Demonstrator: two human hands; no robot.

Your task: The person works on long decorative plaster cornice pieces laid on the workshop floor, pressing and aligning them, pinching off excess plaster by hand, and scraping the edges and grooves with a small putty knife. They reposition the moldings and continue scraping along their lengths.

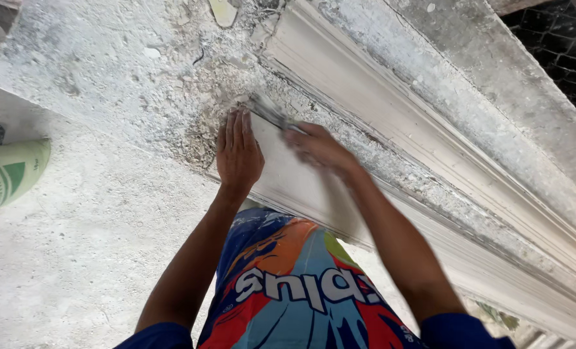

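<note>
My left hand (238, 152) lies flat, fingers together, on the end of a long white plaster moulding strip (314, 194) that rests along the near edge of a dusty work slab (107, 58). My right hand (319, 147) is blurred and grips a metal scraping blade (267, 111), whose tip touches the strip's end, just beside my left fingertips. Crumbled plaster bits lie around that end.
A second, profiled white moulding (378, 97) runs diagonally beyond the strip. A green and white sack (6, 174) lies on the dusty floor at left. Wire mesh (559, 45) shows at top right. My colourful shorts (288, 284) fill the lower middle.
</note>
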